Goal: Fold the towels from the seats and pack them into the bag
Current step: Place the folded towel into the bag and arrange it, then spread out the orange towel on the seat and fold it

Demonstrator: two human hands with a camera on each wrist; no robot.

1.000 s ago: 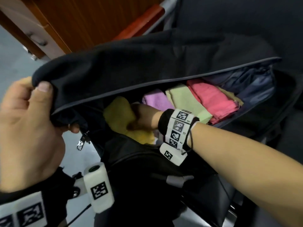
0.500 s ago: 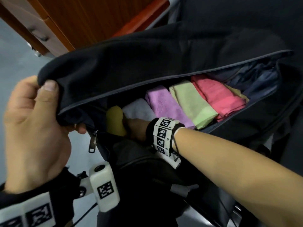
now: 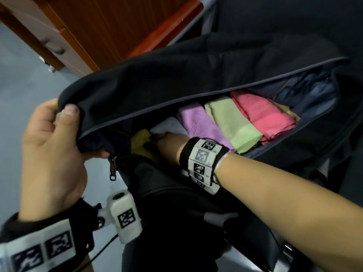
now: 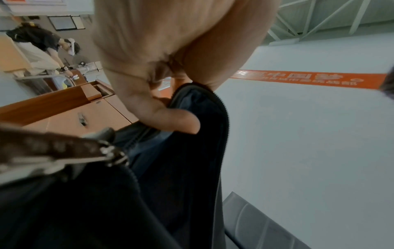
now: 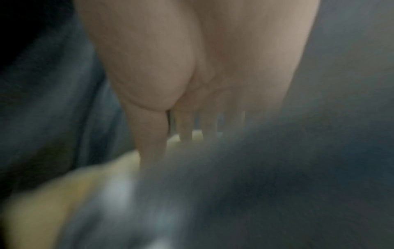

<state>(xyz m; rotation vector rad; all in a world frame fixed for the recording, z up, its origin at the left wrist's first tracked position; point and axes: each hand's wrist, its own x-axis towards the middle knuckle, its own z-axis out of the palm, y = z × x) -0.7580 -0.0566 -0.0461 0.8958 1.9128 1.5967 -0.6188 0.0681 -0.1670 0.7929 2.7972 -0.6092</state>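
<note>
My left hand [image 3: 64, 122] grips the edge of the black bag's flap [image 3: 176, 75] and holds it up; the left wrist view shows the left hand [image 4: 170, 104] curled round that flap [image 4: 192, 151]. Inside lie folded towels in a row: white [image 3: 172, 124], purple [image 3: 198, 122], green [image 3: 231, 122], red [image 3: 265, 114]. My right hand [image 3: 163, 140] reaches into the bag's left end, against the yellow towel [image 3: 140, 140]. In the blurred right wrist view, the right hand's [image 5: 192, 131] fingers point straight down beside the yellow towel [image 5: 42, 202].
A zipper pull [image 3: 113, 169] hangs below my left hand. A wooden cabinet [image 3: 78, 26] stands at the back left on a grey floor [image 3: 19, 75]. An orange floor strip [image 4: 309, 80] and another person [image 4: 42, 50] show in the left wrist view.
The yellow towel went from lying on top to tucked down at the bag's left end, with my right hand following it deeper. The white towel came into view. My left hand kept the flap raised.
</note>
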